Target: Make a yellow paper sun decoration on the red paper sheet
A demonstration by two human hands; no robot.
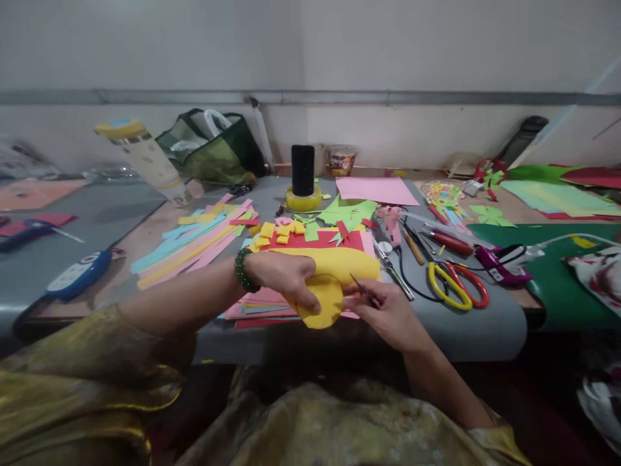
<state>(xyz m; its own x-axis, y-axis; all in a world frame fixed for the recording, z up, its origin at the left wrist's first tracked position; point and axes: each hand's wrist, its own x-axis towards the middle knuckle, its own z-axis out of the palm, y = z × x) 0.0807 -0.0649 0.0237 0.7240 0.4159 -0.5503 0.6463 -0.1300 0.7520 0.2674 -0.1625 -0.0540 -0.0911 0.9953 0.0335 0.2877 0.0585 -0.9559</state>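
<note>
My left hand point(291, 278), with a dark green bead bracelet at the wrist, grips yellow paper point(321, 303) that has a rounded end under my thumb. The rest of this yellow paper point(352, 264) curls up behind it. My right hand point(383, 310) is closed on a small dark pointed tool point(365, 290) at the right edge of the yellow paper; its exact kind is hard to make out. Beneath both hands lies a stack of coloured sheets point(264, 310). Small yellow pieces point(266, 230) and green scraps point(347, 210) lie just behind.
Coloured strips point(204, 239) lie at the left. To the right are yellow-handled scissors point(451, 288), red-handled scissors point(478, 288), a pink glue gun point(389, 223) and a purple power strip point(504, 265). A phone point(303, 169) stands behind, near a bag point(213, 149) and a bottle point(145, 162).
</note>
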